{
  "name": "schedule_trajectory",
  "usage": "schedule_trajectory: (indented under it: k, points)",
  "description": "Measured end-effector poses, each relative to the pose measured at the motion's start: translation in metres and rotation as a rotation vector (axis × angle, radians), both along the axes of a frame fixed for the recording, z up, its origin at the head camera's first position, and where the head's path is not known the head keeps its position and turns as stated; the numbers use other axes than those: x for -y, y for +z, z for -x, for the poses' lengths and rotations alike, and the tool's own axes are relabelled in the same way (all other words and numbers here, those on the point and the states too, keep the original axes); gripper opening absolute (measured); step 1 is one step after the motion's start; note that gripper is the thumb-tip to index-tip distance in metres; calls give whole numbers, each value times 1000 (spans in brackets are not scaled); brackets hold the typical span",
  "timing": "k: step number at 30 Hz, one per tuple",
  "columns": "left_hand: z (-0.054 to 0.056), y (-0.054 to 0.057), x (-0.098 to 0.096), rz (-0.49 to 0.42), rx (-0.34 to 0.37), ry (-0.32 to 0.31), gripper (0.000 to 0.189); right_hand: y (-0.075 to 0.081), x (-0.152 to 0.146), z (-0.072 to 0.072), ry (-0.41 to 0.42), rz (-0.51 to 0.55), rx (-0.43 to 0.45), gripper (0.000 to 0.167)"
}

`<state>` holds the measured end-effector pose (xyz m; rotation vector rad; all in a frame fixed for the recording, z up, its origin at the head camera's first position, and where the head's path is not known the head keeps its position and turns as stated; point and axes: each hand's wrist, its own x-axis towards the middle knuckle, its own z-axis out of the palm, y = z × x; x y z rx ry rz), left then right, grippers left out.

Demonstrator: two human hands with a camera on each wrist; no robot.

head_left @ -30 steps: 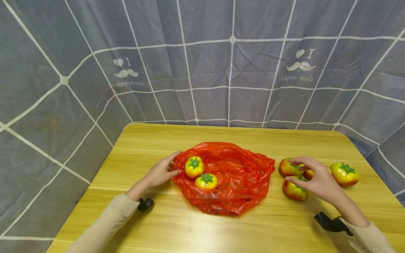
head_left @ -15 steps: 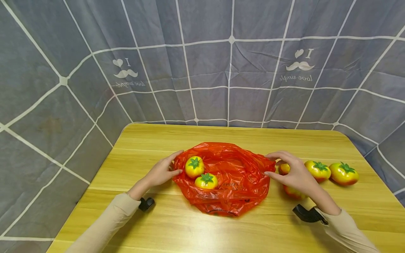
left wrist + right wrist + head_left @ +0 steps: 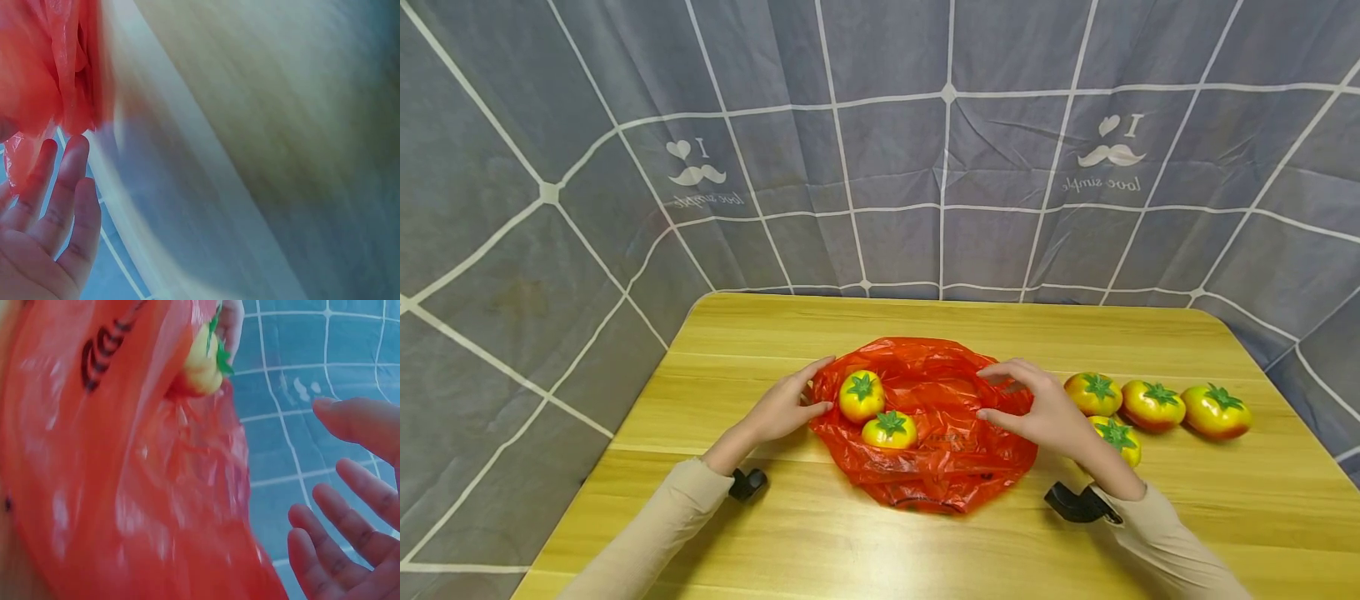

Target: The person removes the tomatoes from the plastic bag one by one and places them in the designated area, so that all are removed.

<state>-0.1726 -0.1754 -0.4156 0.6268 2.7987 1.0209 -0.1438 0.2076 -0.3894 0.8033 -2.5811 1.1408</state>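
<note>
Your left hand (image 3: 775, 417) is at the left edge of a crumpled red plastic bag (image 3: 925, 487), which lies mouth up near the middle of a wood-grain table (image 3: 842, 558). Its thumb and index finger stand apart at the rim, and the left wrist view shows the other fingers nearly straight and spread beside the hanging film. Your right hand (image 3: 1048, 412) hovers by the bag's right side, thumb well apart from loosely bent, spread fingers that grasp nothing.

Inside the bag, toward your left hand, a yellow fruit (image 3: 859, 403) with a green leafy top sits just beside a second fruit (image 3: 890, 435) of the same kind. To your right, a third fruit (image 3: 1082, 400), a fourth fruit (image 3: 1150, 414) and a fifth fruit (image 3: 1210, 421), all flushed red, line up on the tabletop. A sixth fruit (image 3: 1124, 443) sits nearer to you, partly hidden by your right forearm.

Beige sleeves (image 3: 640, 533) cover your arms, with a black device (image 3: 1075, 502) at the right wrist and a smaller black piece (image 3: 747, 484) at the left. Behind hangs a gray curtain (image 3: 895, 158) with white grid lines and mirrored lettering.
</note>
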Motion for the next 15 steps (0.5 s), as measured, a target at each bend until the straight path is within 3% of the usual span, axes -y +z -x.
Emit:
schedule_trajectory:
  k: [15]
  points:
    - [0,-2,1,-17,-6,1,68,-5,43,7,118,-11,178,50]
